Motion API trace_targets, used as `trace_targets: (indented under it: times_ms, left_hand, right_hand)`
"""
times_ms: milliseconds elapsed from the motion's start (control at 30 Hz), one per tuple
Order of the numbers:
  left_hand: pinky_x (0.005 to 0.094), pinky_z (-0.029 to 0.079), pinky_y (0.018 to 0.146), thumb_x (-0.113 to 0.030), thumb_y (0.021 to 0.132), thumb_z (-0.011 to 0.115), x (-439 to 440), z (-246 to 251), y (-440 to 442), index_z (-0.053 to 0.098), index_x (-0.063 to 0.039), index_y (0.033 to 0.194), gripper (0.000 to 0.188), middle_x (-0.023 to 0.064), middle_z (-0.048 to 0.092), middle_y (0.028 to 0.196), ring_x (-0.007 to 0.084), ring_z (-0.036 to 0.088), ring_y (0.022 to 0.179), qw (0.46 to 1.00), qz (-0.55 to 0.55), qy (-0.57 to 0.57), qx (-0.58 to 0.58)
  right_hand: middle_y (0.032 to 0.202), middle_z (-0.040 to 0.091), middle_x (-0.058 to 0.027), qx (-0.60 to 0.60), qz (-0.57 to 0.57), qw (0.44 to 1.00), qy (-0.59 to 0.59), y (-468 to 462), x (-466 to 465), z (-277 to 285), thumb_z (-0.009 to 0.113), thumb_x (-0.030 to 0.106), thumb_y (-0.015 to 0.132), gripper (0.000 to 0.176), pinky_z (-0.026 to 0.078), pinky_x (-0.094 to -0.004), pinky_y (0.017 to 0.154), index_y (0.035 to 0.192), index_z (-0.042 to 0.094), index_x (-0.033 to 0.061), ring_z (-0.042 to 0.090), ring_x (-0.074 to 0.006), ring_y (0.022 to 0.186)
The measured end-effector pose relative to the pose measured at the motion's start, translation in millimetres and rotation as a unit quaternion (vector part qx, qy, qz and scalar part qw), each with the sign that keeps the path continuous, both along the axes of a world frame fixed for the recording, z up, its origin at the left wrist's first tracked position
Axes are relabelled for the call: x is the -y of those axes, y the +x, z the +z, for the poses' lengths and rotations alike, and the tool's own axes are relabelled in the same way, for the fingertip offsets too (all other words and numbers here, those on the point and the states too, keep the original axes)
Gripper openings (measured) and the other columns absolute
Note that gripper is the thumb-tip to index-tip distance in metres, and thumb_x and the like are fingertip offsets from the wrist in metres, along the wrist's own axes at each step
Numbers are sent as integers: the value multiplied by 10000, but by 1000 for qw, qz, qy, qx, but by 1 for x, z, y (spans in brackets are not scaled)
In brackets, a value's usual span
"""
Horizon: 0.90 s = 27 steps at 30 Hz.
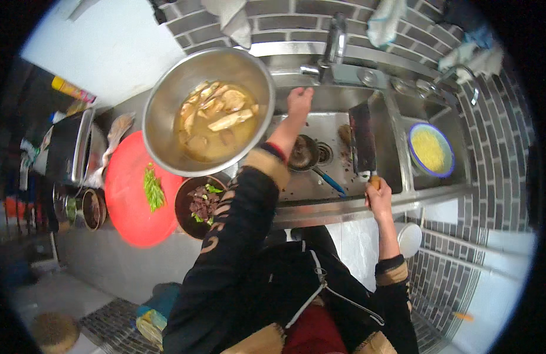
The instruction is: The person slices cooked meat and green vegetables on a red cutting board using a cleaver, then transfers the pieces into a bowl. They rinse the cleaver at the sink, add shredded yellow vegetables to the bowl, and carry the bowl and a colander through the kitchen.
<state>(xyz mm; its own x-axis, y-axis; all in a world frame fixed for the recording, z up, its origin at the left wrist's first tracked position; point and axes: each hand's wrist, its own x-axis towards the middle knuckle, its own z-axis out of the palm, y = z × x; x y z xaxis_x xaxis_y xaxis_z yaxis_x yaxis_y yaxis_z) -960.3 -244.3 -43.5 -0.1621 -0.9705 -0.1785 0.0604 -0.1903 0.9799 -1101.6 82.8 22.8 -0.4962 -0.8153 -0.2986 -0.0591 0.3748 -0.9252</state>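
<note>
My right hand (379,195) grips the wooden handle of a cleaver (362,137), whose broad dark blade is over the right part of the metal sink (332,121). Just below the faucet (335,42), my left hand (300,101) reaches over the sink; its fingers are bunched and I cannot tell whether they touch anything. Under my left forearm, a small pan (303,152) with a blue handle lies in the sink beside the drain (324,153). A brown lump (344,134) lies partly behind the cleaver blade, with dark scraps around it.
Left of the sink stands a large steel bowl (153,128) of cloudy liquid and pale pieces. Near it are a red cutting board (127,194) with chopped greens (154,188) and a bowl of dark meat (204,203). A blue-rimmed bowl (450,152) of yellow food sits in the right basin.
</note>
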Motion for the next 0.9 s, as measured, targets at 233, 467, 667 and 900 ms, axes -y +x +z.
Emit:
trace_targets:
  times_ms: [233, 467, 667, 900]
  left_hand:
    - [351, 498, 702, -467, 843, 604, 42, 19, -14, 662, -85, 743, 399, 36, 681, 717, 191, 642, 698, 949, 75, 10, 305]
    - [450, 483, 823, -480, 886, 518, 48, 30, -18, 701, -142, 870, 385, 137, 680, 987, 342, 630, 957, 939, 73, 22, 335]
    - [455, 477, 807, -431, 917, 485, 56, 26, -18, 693, -117, 846, 383, 131, 685, 924, 348, 635, 918, 943, 135, 39, 303]
    - [457, 416, 957, -316, 928, 481, -61, 7, -18, 588, -69, 1181, 369, 173, 567, 1237, 352, 521, 1161, 934, 31, -209, 289]
  right_hand:
    - [642, 513, -11, -12, 51, 997, 55, -23, 31, -15, 614, 125, 835, 168, 357, -244, 395, 927, 550, 0, 444, -74, 469]
    - [648, 520, -24, -13, 164, 986, 35, -64, 67, -23, 632, 195, 804, 206, 402, -277, 464, 868, 559, 14, 486, -92, 525]
    - [655, 529, -21, 165, 219, 953, 128, -77, 91, -11, 619, 208, 832, 176, 409, -276, 457, 874, 553, 50, 515, -122, 514]
    - [665, 537, -22, 242, 224, 931, 158, -43, 122, -30, 617, 214, 833, 203, 420, -282, 457, 903, 526, 47, 504, -126, 492]
